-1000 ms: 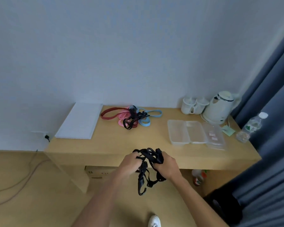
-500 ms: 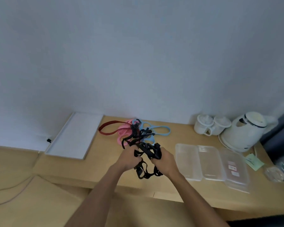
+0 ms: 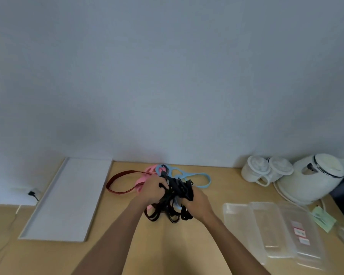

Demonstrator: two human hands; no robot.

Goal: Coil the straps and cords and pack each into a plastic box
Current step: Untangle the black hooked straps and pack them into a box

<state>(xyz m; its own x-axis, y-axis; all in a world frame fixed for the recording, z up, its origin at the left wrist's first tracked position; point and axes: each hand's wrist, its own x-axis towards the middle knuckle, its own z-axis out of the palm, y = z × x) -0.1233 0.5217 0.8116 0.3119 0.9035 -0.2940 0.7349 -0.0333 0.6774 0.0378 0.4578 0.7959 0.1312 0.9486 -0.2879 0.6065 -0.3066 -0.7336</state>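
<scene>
**Black Strap Bundle Held in Both Hands Above Table**

**Hands.** The left hand and right hand are close together over the middle of the table. The fingers of both are curled round a tangled black strap. The left hand grips its upper left part. The right hand grips its right side.

**Black strap.** The bundle sits between the two hands. Several loops hang below them toward the table top. Whether these loops touch the table cannot be determined. A black hook end projects above the left hand, in front of the strap pile.

**Strap pile.** A red strap, a pink strap and a blue strap lie uncoiled on the table near the wall, just behind the hands. The red loop extends to the left and the blue loop to the right.

**Boxes.** The clear plastic boxes lie side by side on the table, to the right of the right hand and apart from it. No strap is visible in them.

**Other items.** A white tray lies at the left end of the table. Two white cups and a white kettle stand at the right rear. A green slip lies by the kettle base.
</scene>
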